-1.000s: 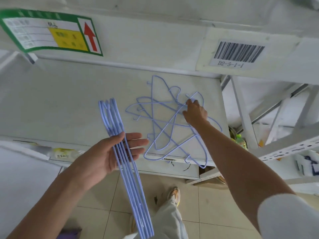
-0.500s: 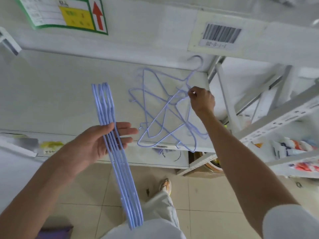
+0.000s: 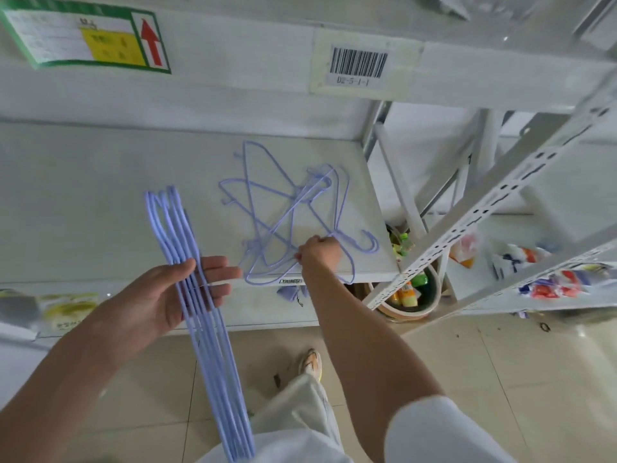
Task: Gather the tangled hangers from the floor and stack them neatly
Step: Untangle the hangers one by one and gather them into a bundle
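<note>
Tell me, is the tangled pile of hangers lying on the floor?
No, the tangled hangers lie on the white shelf, where the right hand grips one.

White metal shelving (image 3: 494, 208) across the upper frame, with perforated uprights slanting at right. Green-bordered label with red arrow (image 3: 86, 38) upper left; barcode sticker (image 3: 359, 63) upper centre. Beige tiled floor (image 3: 500, 379) below. Packaged goods (image 3: 547, 272) on lower right shelves. Soft, even light.
</note>
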{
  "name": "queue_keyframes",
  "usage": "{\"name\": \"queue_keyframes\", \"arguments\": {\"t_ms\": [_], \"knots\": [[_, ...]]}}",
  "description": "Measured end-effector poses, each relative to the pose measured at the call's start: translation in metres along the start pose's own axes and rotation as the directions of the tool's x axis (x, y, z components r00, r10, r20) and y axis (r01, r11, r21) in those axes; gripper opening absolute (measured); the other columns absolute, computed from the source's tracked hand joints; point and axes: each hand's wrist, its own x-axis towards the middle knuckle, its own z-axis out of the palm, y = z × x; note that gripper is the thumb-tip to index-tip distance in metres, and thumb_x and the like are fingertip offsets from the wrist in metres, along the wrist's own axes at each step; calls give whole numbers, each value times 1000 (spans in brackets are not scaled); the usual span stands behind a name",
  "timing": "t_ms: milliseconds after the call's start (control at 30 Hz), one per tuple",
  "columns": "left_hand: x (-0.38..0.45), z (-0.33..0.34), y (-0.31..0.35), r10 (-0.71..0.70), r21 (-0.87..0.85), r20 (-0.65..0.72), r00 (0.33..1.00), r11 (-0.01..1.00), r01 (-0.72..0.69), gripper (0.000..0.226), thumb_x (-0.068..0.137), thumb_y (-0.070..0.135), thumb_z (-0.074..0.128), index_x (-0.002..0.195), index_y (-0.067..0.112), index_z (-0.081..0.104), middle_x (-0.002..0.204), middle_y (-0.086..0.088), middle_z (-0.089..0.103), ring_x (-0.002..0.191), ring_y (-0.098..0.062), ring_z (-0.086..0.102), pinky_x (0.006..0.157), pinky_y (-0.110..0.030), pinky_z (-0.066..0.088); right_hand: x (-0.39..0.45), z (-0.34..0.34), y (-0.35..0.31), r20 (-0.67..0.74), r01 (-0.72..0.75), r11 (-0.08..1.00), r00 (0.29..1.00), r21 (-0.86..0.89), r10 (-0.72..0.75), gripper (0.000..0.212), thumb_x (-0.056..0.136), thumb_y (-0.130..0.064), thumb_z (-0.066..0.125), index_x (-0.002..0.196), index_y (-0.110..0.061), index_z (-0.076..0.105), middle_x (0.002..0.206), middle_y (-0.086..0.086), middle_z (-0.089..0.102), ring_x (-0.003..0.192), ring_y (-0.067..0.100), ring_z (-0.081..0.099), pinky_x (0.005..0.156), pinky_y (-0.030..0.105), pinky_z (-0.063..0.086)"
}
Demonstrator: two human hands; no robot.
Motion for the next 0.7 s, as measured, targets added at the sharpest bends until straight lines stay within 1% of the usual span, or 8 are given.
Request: {"name": "queue_keyframes", "arguments": {"t_ms": [167, 233, 300, 433, 500, 567, 633, 700], "knots": [[-11, 12, -9, 14, -44, -30, 999, 999, -15, 46, 93, 34, 69, 130, 6, 69, 139, -23, 64, 110, -29, 74, 89, -35, 62, 11, -13, -16, 78, 89, 891, 995, -446, -60, 36, 93, -27, 51, 108, -3, 73, 95, 17, 80, 95, 31, 78, 92, 41, 61], [-16, 15, -13, 20, -56, -42, 999, 998, -22, 42, 96, 29, 63, 129, 4, 69, 139, -25, 64, 109, -30, 74, 88, -35, 62, 15, -15, -19, 103, 114, 820, 992, -560, -67, 36, 92, -28, 53, 112, -6, 74, 102, 15, 79, 98, 30, 77, 91, 42, 62], [-21, 19, -14, 32, -62, -31, 999, 997, -34, 50, 91, 34, 72, 130, 3, 68, 139, -25, 64, 111, -30, 74, 90, -35, 61, 19, -14, -19, 97, 118, 784, 993, -610, -74, 36, 93, -26, 53, 116, -6, 74, 109, 15, 78, 102, 31, 76, 93, 42, 61], [-32, 19, -11, 51, -58, -30, 998, 997, -53, 51, 93, 37, 69, 131, 4, 67, 139, -24, 63, 111, -30, 73, 91, -36, 61, 16, -10, -22, 81, 144, 853, 990, -502, -119, 38, 98, -24, 50, 121, 2, 67, 121, 21, 72, 108, 39, 71, 93, 42, 59], [-38, 16, -6, 53, -69, -39, 998, 996, -56, 59, 88, 43, 77, 132, 5, 67, 140, -23, 64, 112, -30, 73, 91, -36, 61, 7, -6, -31, 85, 231, 901, 973, -367, -215, 40, 100, -25, 44, 109, 4, 70, 105, 21, 78, 81, 34, 74, 73, 37, 60], [-44, 13, 4, 51, -69, -64, 997, 996, -56, 64, 83, 47, 80, 132, 7, 68, 139, -21, 65, 112, -29, 73, 90, -36, 61, -5, -1, -46, 114, 325, 917, 945, -233, -306, 42, 101, -21, 39, 92, 7, 69, 75, 14, 78, 44, 19, 60, 50, 28, 46], [-49, 6, 18, 64, -62, -110, 992, 996, -71, 66, 79, 47, 83, 129, 6, 70, 136, -21, 67, 109, -28, 74, 87, -35, 61, -25, -2, -66, 177, 420, 901, 900, -110, -399, 35, 101, -17, 40, 78, 1, 60, 56, 7, 70, 32, 13, 46, 46, 28, 38], [-52, 0, 33, 102, -68, -159, 982, 991, -114, 63, 79, 45, 82, 127, 4, 71, 134, -21, 68, 106, -27, 76, 85, -34, 62, -53, -4, -82, 256, 536, 843, 822, -45, -509, 30, 100, -15, 43, 71, -9, 48, 46, 1, 60, 34, 12, 43, 47, 29, 37]]}}
